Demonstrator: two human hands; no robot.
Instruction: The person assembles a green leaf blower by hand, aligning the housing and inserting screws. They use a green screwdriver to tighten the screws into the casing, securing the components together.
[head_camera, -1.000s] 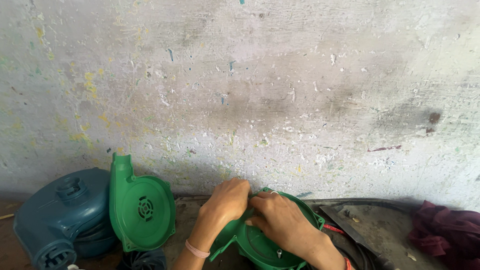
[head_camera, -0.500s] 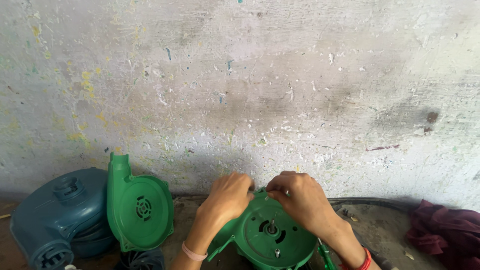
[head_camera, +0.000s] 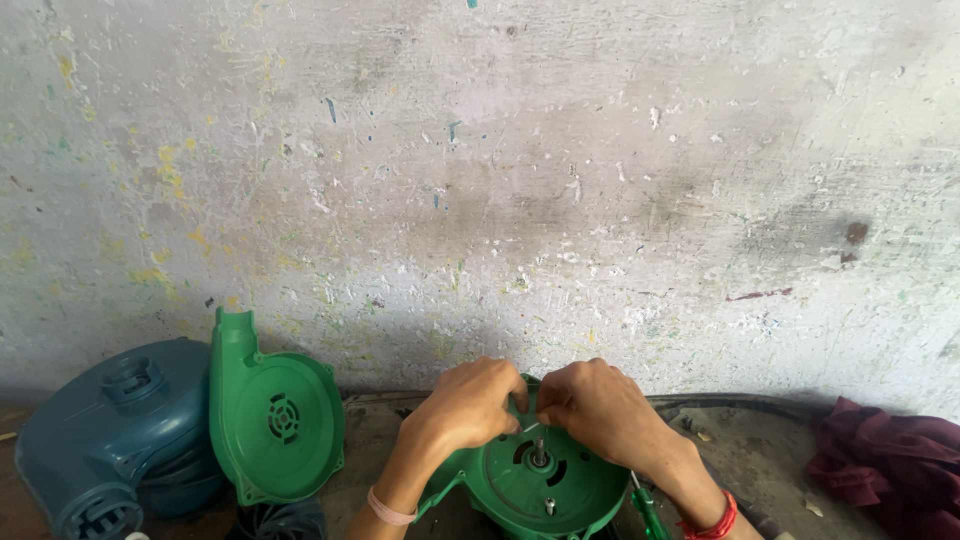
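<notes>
Left hand (head_camera: 470, 405) curled on rim of green blower housing (head_camera: 550, 485) | right hand (head_camera: 595, 405) pinching thin pin (head_camera: 531, 428) above centre shaft (head_camera: 539, 452) | housing low centre, against wall (head_camera: 520, 190) | green cover (head_camera: 275, 415), blue casing (head_camera: 110, 435) left.

green round housing (head_camera: 545, 490): near edge cut off by the bottom of the frame; your hands cover its far rim.
left hand (head_camera: 465, 405): fingertips curl out of sight; you cannot tell what the grip pinches.
right hand (head_camera: 600, 405): fingertips hidden against the left; the thin pale sliver between them is too small to name.
blue blower casing (head_camera: 110, 440): cropped at the left and bottom edges.
dark red cloth (head_camera: 885, 465): runs off the right edge.
screwdriver (head_camera: 648, 510): only part of its green handle shows beside your right wrist.
</notes>
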